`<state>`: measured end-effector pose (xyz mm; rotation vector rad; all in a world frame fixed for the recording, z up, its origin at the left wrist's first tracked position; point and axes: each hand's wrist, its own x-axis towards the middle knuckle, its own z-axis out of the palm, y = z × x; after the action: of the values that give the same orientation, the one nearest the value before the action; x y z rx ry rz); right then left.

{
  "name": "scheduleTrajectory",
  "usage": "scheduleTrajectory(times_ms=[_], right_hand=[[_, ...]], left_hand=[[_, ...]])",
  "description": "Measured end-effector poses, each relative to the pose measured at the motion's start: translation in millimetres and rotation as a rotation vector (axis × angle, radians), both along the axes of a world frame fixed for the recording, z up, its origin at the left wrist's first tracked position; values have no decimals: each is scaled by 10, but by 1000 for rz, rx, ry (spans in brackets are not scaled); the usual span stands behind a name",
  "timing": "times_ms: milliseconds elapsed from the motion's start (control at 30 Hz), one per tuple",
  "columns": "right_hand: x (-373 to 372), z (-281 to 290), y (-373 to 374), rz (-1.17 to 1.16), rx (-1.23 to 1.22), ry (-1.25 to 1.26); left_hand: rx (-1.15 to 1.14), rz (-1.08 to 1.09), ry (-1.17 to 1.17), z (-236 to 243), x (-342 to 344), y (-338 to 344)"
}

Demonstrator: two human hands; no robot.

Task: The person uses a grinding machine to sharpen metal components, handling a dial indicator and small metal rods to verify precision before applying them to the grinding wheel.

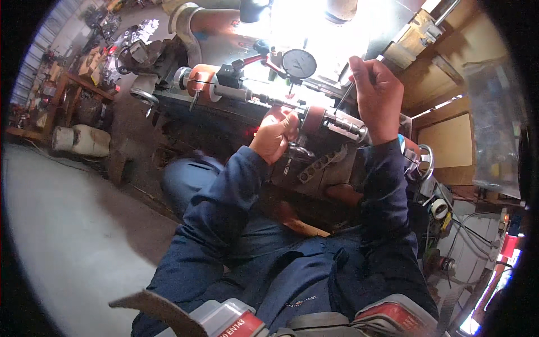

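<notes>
A metal shaft (337,121) with stepped sections is held lengthwise between two supports on a bench machine. My left hand (274,135) is closed at the shaft's middle, its fingers curled against it from the near side. Just right of those fingers, a reddish-brown round collar (314,119) sits around the shaft. My right hand (380,98) is raised over the shaft's right part and pinches a thin dark rod (343,100). The rod slants down toward the shaft; glare blurs its upper end. A dial gauge (298,63) on a jointed red-and-black arm stands above the shaft.
At the left is an orange support (202,83), with a handwheel (144,96) beyond it. Another handwheel (428,162) is at the right. Below the shaft lies a metal strip with round holes (324,163). A wooden cabinet (446,140) and hanging clear plastic (494,129) border the right.
</notes>
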<state>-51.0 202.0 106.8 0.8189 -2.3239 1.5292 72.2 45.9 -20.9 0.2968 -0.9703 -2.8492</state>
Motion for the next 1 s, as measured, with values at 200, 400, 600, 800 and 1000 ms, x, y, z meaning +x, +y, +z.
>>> scheduleTrajectory(times_ms=[200,400,600,800,1000], right_hand=[[3,-82,-52,-290,179,279],[-32,273,136,-57,-163,-30],[191,426,256,109,-245,29],[237,286,338,64,-201,-58],[93,109,264,108,-71,-16]], left_hand=[[-62,-77,14,34,-41,-7],[-466,-7,10,-11,-19,-46],[-429,134,-218,357,148,178],[-209,51,-337,619,344,60],[-111,58,-312,617,364,-8]])
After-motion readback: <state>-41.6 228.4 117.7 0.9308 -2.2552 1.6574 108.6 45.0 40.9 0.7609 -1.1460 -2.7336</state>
